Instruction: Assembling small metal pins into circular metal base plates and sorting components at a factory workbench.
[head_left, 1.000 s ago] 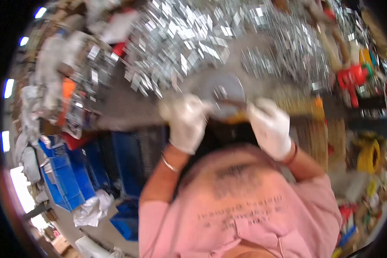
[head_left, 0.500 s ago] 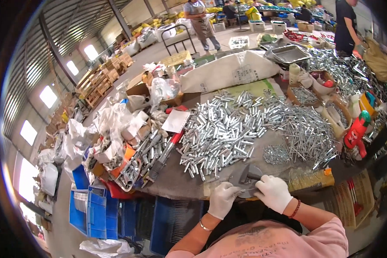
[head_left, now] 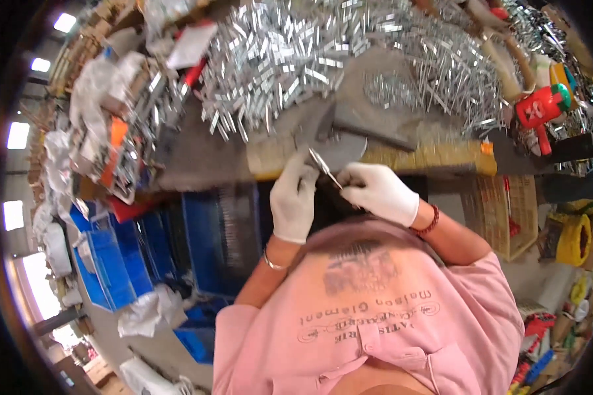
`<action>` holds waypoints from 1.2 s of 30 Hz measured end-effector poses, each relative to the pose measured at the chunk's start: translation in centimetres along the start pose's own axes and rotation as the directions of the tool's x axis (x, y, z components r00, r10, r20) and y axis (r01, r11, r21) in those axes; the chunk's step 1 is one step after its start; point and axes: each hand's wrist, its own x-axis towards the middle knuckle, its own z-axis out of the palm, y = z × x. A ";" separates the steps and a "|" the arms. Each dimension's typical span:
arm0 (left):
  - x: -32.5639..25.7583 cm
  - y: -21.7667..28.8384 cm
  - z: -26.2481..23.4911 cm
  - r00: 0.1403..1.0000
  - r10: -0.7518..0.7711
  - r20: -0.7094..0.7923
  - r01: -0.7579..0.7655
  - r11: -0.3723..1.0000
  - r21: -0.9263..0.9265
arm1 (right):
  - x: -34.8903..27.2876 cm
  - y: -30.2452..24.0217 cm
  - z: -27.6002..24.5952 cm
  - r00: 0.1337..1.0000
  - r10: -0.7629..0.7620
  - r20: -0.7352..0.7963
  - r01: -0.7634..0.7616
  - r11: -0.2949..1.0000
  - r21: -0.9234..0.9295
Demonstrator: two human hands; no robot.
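In front of my chest, at the bench edge, both hands are in white gloves. My left hand (head_left: 293, 199) pinches a small shiny metal tube (head_left: 318, 158), held at a slant. My right hand (head_left: 381, 193) is closed around the lower end of the same piece, where a thin metal rod (head_left: 335, 180) sticks out of the tube. Just beyond my hands a hammer (head_left: 379, 136) with a dark handle lies on a round grey metal plate (head_left: 349, 150). A heap of silvery metal tubes (head_left: 270, 66) spreads over the bench past it.
Thin metal rods (head_left: 454, 85) and a pile of small parts (head_left: 390, 90) lie to the right. A red bottle with a green cap (head_left: 540, 108) stands there too. Blue bins (head_left: 221, 237) sit below the bench at left. Plastic bags and tools (head_left: 122, 112) clutter the left.
The view has tipped down toward my chest. My hands have drawn back from the round plate, and the tube with its rod now shows between them. The hammer lies on the plate.
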 end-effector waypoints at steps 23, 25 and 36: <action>-3.6 -4.9 -6.7 0.864 -0.500 -0.067 0.419 0.786 -0.455 | 0.0 0.2 2.3 0.959 -0.143 -0.245 0.149 0.989 0.006; -5.8 -10.6 -8.5 0.784 -0.518 -0.343 0.390 0.840 -0.378 | 0.4 0.4 0.4 0.909 -0.186 -0.373 0.187 0.982 -0.034; -30.9 -45.9 -18.8 0.249 -0.587 -0.770 0.952 0.296 0.082 | 2.7 2.0 -0.4 0.902 -0.134 -0.411 0.172 0.983 0.056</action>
